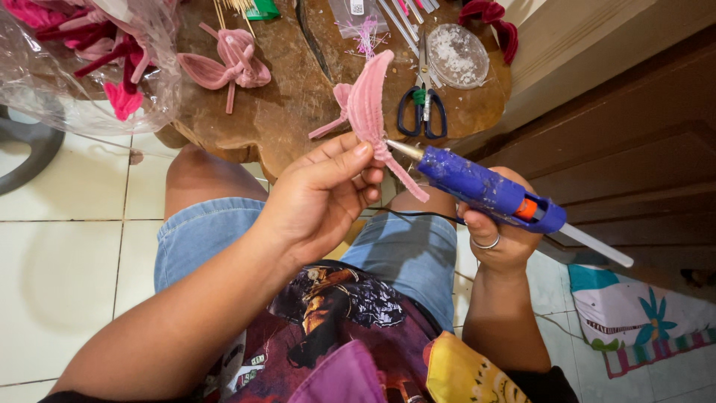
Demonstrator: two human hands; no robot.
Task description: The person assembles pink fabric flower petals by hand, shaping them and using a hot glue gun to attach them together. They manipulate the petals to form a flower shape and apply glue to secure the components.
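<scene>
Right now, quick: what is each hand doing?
Left hand: fingers closed on a pink fuzzy petal piece.
Right hand: closed around a blue glue gun, nozzle at the petal's base.

The pink petal (371,101) in the left hand (317,195) looked fuzzy and matt like chenille, the glue gun (488,190) in the right hand (501,240) was glossy blue plastic with a metal tip, and at 12 o'clock the wooden table (287,104) was smooth and the plastic bag (153,82) shiny.
</scene>
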